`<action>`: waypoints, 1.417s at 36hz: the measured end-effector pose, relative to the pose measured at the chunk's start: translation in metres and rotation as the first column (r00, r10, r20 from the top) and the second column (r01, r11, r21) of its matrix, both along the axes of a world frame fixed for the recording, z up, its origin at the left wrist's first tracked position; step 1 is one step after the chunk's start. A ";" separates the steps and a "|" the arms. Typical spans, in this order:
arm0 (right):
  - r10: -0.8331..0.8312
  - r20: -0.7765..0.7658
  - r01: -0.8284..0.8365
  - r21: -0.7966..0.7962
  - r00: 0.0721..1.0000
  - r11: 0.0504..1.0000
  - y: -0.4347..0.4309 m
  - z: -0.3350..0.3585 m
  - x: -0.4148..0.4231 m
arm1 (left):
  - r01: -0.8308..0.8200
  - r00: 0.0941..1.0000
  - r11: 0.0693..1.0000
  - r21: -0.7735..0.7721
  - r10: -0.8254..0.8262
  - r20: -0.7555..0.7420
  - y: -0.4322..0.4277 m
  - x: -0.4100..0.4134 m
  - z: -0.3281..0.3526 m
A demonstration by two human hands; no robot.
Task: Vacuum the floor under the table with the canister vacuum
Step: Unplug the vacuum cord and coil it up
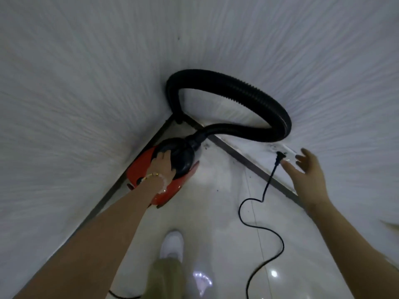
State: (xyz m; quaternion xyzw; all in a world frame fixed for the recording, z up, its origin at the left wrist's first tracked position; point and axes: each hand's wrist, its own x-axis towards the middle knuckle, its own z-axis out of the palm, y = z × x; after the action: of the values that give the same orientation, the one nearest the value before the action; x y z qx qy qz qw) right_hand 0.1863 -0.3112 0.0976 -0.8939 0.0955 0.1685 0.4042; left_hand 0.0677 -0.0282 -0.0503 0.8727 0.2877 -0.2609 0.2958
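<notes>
Looking down from the head cam: a room corner, white textured walls blurred w/ motion, glossy pale floor below. Red-and-black vacuum sits on the floor tight in the corner, against the dark baseboard. Left hand lies on its black top, fingers wrapped over what seems to be the carry handle, so closed on the vacuum as far as I can tell; beaded bracelet at the wrist. Black ribbed hose leaves the front of the body, loops up high against the wall & comes back down behind the canister; its far end is hidden, no wand or nozzle visible. Right hand is open, fingers spread, empty, hovering just beside the plug but not touching it. Cord snakes from the plug across the floor toward the bottom edge, passing near a white shoe. No table in frame, so the vacuuming itself hasn't begun; this looks like the fetch/setup stage.

Risks, judged from here:
- Cord lies loose next to the foot; a step fwd could snag it & trip the person or jerk the canister.
- Lifting the vacuum one-handed w/ the hose looped could swing the hose into the wall or kink it.
- Plug near the baseboard could catch if the cord gets dragged.
- Shiny floor may be slick.
</notes>
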 end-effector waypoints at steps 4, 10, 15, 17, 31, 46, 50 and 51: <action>-0.090 -0.106 0.091 0.002 0.990 0.996 -0.010 -0.038 -0.002 | 0.010 0.998 0.998 0.064 -0.014 0.058 -0.001 -0.001 -0.012; -0.166 -0.170 0.176 0.047 0.971 0.983 -0.017 -0.100 0.010 | -0.020 0.959 0.999 0.029 0.010 0.285 0.000 -0.003 -0.036; -0.221 -0.171 0.261 0.267 0.960 0.928 -0.022 -0.137 0.019 | 0.039 0.902 0.983 0.178 -0.111 0.418 -0.008 -0.001 -0.046; -0.280 -0.179 0.330 0.407 0.943 0.852 -0.022 -0.149 0.023 | 0.051 0.885 0.976 0.211 -0.142 0.443 -0.014 0.001 -0.048; -0.381 -0.091 0.345 0.649 0.920 0.678 -0.019 -0.175 0.022 | 0.017 0.877 0.955 0.296 -0.157 0.454 -0.009 0.009 -0.061; -0.199 0.011 0.160 0.553 0.980 0.818 -0.028 -0.191 -0.069 | 0.023 0.885 0.969 0.244 -0.133 0.446 -0.009 0.017 -0.059; -0.107 0.001 0.085 0.596 0.994 0.798 -0.030 -0.191 -0.098 | 0.026 0.912 0.976 0.216 -0.111 0.394 -0.012 0.019 -0.056; -0.090 -0.001 0.073 0.597 0.996 0.799 -0.031 -0.191 -0.105 | 0.026 0.919 0.977 0.212 -0.107 0.380 -0.012 0.019 -0.054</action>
State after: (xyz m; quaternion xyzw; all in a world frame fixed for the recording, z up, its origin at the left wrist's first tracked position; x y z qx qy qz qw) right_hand 0.0815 -0.3422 -0.0932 -0.7188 0.0705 0.1605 0.6728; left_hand 0.0869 -0.0407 -0.1047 0.9420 0.2182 -0.0617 0.2476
